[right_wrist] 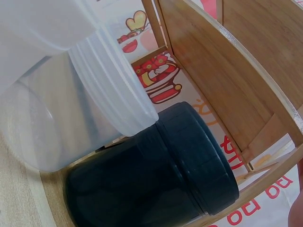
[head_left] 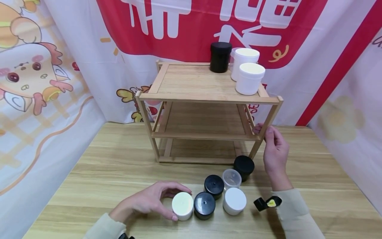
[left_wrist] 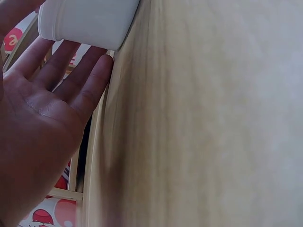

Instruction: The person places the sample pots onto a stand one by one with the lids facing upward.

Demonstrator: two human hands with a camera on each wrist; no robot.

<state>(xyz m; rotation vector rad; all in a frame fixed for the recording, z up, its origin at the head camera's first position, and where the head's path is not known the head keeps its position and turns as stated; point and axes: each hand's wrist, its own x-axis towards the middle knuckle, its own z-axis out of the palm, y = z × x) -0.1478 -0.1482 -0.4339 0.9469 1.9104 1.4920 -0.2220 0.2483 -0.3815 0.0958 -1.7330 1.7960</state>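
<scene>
Jar (head_left: 182,205), smooth white cylinder, in left hand (head_left: 151,198)

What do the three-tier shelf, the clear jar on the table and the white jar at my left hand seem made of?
Three-tier shelf: wood or bamboo, smooth, with visible grain.
Clear jar: probably plastic, slightly cloudy, given its see-through, hazy wall.
White jar: likely plastic, opaque and smooth, going by its even, moulded-looking surface.
</scene>
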